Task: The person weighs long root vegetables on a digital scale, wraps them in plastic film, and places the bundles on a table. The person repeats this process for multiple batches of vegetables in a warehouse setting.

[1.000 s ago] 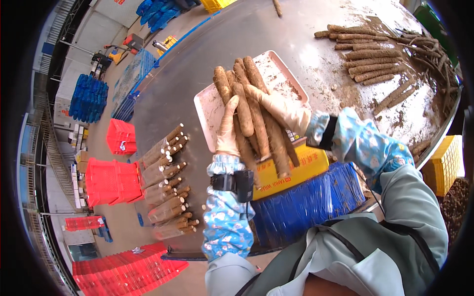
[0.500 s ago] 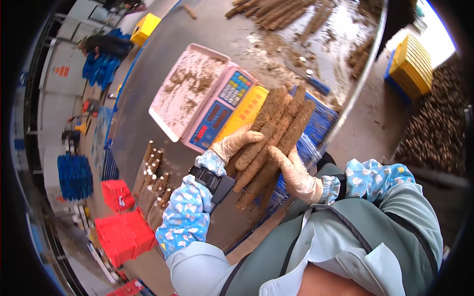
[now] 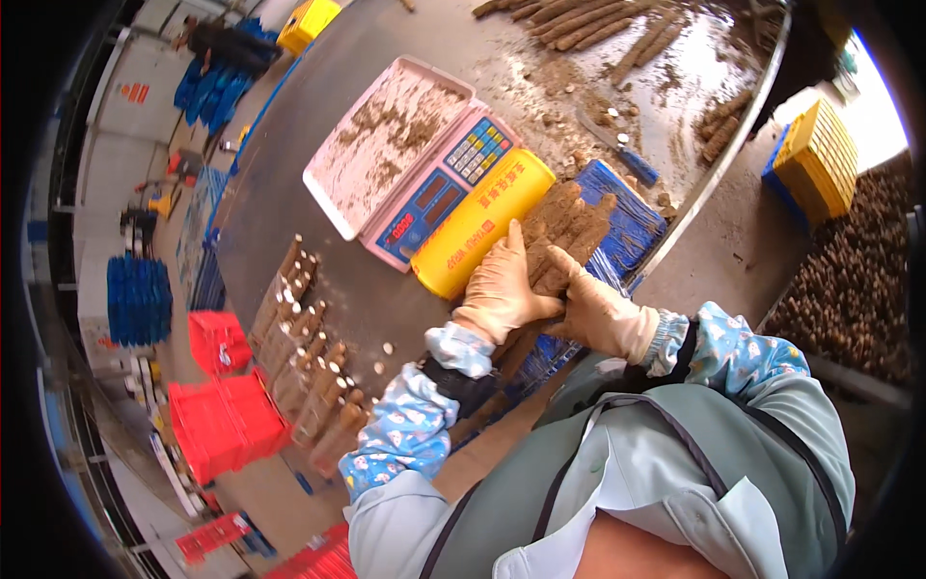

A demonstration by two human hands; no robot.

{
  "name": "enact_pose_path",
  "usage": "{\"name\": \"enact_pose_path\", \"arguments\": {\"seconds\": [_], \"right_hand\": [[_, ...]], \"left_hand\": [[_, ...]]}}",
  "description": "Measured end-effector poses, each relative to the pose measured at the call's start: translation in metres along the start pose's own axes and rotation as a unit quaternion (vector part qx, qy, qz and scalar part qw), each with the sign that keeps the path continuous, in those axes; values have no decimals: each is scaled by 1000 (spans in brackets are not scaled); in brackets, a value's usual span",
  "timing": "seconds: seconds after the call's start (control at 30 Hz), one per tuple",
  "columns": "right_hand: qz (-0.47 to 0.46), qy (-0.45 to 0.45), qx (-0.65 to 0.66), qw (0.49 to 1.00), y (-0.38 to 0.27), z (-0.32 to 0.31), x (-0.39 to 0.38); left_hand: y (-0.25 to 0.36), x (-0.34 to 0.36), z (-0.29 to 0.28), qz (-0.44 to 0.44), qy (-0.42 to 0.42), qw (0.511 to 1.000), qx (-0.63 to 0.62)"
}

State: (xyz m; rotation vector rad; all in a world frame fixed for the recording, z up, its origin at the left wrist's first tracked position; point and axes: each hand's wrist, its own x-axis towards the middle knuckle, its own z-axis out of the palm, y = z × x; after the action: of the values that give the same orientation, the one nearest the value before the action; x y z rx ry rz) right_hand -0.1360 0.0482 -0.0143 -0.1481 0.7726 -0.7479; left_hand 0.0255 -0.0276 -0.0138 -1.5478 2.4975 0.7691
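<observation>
A bundle of several long, mud-covered yams [image 3: 585, 230] lies between my two gloved hands at the table edge. My left hand [image 3: 502, 287] is closed along its left side, fingers pointing away and thumb across the top. From the right, my right hand [image 3: 603, 309] grips the same bundle, its thumb close to the left one. The hands hide the middle of the yams. Beneath and beyond them is a blue board wrapped in clear film [image 3: 632, 224]. A yellow box of wrap film [image 3: 484, 224] lies beside the left fingers, against a pink digital scale [image 3: 417, 179] with a dirt-strewn pan.
Film-wrapped yams with white cut ends [image 3: 307, 352] line the table's left side. More loose yams [image 3: 588, 21] lie at the far end. A blue-handled knife [image 3: 637, 166] rests near the metal rim. Red crates [image 3: 227, 425] stand left, yellow crates [image 3: 815, 159] right.
The yam bundle sits lower among my hands, nearer the blue board. My left hand has turned and stretched further along the bundle. The view has shifted, showing more wrapped yams.
</observation>
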Motion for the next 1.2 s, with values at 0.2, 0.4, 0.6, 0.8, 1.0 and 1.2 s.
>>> {"name": "enact_pose_path", "arguments": {"seconds": [0.2,0.4,0.6,0.8,1.0,1.2], "right_hand": [[128,-122,-470,865,-70,-34,-12],[-263,-18,-711,652,-217,30,75],[-295,135,-739,590,-289,18,298],[-338,108,-750,558,-268,29,326],[-514,34,-642,567,-277,46,322],[-327,48,-197,923,-272,60,306]], "left_hand": [[22,-10,28,-72,105,991,48],[36,-11,6,-128,71,988,-44],[37,-7,5,-122,94,987,-43],[40,-11,11,-141,107,983,-44],[44,-7,7,-99,132,984,-71],[45,-4,4,-105,120,984,-76]]}}
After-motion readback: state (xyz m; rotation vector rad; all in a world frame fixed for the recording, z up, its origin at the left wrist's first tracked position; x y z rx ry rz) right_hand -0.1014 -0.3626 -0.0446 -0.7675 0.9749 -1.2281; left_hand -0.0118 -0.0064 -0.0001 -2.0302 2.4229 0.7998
